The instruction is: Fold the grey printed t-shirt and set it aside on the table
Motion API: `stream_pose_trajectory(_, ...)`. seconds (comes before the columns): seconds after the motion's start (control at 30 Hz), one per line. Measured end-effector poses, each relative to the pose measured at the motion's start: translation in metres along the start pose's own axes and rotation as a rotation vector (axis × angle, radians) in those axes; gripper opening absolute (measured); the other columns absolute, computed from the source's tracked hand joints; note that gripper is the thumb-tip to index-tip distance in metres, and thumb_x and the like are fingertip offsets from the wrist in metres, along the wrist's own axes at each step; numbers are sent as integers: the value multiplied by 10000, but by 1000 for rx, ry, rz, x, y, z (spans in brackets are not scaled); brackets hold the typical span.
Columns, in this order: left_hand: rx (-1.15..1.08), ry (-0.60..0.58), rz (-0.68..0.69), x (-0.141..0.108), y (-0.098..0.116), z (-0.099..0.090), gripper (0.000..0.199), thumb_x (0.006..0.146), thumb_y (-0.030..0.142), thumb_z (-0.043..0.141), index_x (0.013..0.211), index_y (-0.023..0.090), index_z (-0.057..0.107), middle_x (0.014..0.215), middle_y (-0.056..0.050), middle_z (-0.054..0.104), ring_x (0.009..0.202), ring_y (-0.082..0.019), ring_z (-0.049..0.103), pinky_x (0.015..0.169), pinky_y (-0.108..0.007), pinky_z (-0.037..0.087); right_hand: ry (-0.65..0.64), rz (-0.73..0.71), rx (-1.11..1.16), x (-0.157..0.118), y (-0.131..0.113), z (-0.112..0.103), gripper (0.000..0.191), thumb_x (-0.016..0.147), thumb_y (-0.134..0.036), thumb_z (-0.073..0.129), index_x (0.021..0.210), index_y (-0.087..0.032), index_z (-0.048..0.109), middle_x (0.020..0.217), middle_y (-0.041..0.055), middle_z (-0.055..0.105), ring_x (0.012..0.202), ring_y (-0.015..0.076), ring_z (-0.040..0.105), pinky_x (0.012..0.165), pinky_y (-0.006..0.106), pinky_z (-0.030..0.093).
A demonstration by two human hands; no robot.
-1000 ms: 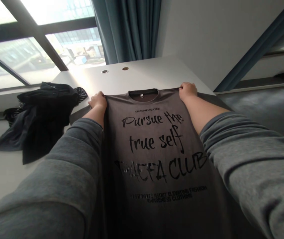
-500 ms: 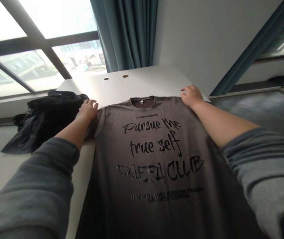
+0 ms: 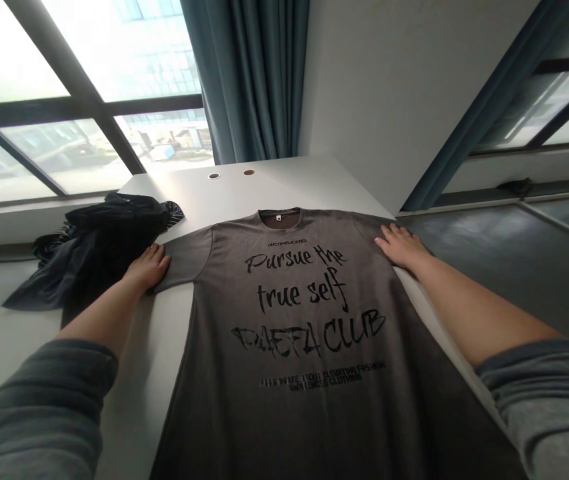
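Clock face: centred on the shirt's print, 12 toward the bench's far edge.
Shirt: brown-grey T-shirt (image 3: 289, 320), front up on the white bench (image 3: 304, 190), neckline just short of 12, body running down to 6 and out of view.
Print: dark lettering that includes "UNCOMPLICATED", "Pursue the true self" and "CLUB"; the smallest lines are partly blurred.
Left hand: between 9 and 10, the left hand (image 3: 148, 267) touches the outer end of the sleeve (image 3: 187, 257) on that side, back of the hand up, fingers near one another; cannot tell whether it pinches the cloth or only presses on it.
Right hand: at 2, the right hand (image 3: 400, 245) lies palm down over the sleeve (image 3: 372, 223) there, fingers extended and spread with small gaps, resting on the fabric rather than gripping it.
Forearms: bare below pushed-up grey cuffs, the left coming in from 8, the right from 4.
Dark clothes: a crumpled heap (image 3: 109, 233) at 10, just beyond the left hand.
Bench holes: two round openings, one light-rimmed (image 3: 214, 176), one brownish (image 3: 249, 173), at 11.
Backdrop: blue-green curtain (image 3: 254, 80) between 11 and 12, bright window (image 3: 149, 67) near 11.
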State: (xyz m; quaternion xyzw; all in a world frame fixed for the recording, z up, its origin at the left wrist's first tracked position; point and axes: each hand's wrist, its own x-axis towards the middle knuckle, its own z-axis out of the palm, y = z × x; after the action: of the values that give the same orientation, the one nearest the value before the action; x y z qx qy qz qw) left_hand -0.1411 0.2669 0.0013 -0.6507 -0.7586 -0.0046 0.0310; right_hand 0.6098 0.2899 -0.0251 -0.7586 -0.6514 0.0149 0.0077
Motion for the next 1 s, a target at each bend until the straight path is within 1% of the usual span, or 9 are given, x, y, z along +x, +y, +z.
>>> stream_pose_trajectory(0.17,5,-78,-44,0,1,3,723,1034,430,276,1637,39,347,1733,-165,263,1608,-303,255,1289,-409,245,39,139,24,1,0,0,865,1012,-651,173,1669,-103,301,1742,173,234,1584,406,257,1262,609,256)
stream_pose_trajectory(0.23,16,-68,-42,-2,2,2,715,1036,422,283,1636,38,347,1727,-171,276,1603,-299,271,1285,-403,256,30,165,29,0,-1,0,880,1011,-649,165,1670,-80,288,1746,177,220,1586,405,247,1267,598,252)
stream_pose_trajectory(0.37,70,-32,1,-6,11,-13,651,1024,381,343,1563,38,465,1638,-229,433,1537,-328,399,1228,-443,353,-6,176,32,-4,-8,-9,856,1023,-617,166,1666,-65,285,1743,200,211,1592,395,230,1267,602,239)
stream_pose_trajectory(0.47,122,31,57,-18,36,-29,607,1031,377,352,1502,36,530,1585,-254,496,1486,-352,461,1197,-486,373,54,142,-23,-12,-23,-21,805,1038,-574,212,1638,-54,344,1732,223,227,1597,395,207,1271,618,190)
stream_pose_trajectory(0.6,21,144,240,-50,93,-35,611,1082,429,278,1573,121,471,1629,-180,473,1509,-302,444,1216,-458,350,87,-124,-36,-35,-59,-29,756,1054,-550,217,1646,-97,345,1742,166,239,1607,342,202,1294,574,158)
stream_pose_trajectory(0.7,-48,-6,336,-75,124,-26,644,1087,531,253,1650,244,373,1735,-77,305,1598,-292,287,1256,-462,296,-41,-203,-3,-55,-78,-24,741,1054,-579,205,1670,-183,319,1748,112,247,1603,327,234,1288,602,169)
stream_pose_trajectory(0.83,-52,-180,240,-89,126,-18,707,1062,609,254,1700,304,232,1780,-51,112,1632,-350,143,1278,-575,206,-95,-126,24,-70,-78,-17,753,1045,-624,210,1699,-253,238,1776,71,144,1618,349,182,1284,605,182)
stream_pose_trajectory(0.9,-42,-226,198,-88,124,-21,726,1054,621,245,1705,302,206,1780,-62,102,1629,-366,147,1261,-622,219,-111,-76,23,-69,-78,-18,761,1043,-632,198,1704,-255,220,1778,76,134,1619,376,164,1271,648,175)
stream_pose_trajectory(1.0,12,-220,180,-78,139,-32,741,1042,635,252,1672,253,329,1768,-109,168,1607,-417,196,1217,-697,249,-81,-55,-18,-59,-93,-25,759,1042,-621,216,1691,-232,271,1777,96,128,1619,414,120,1242,725,140)
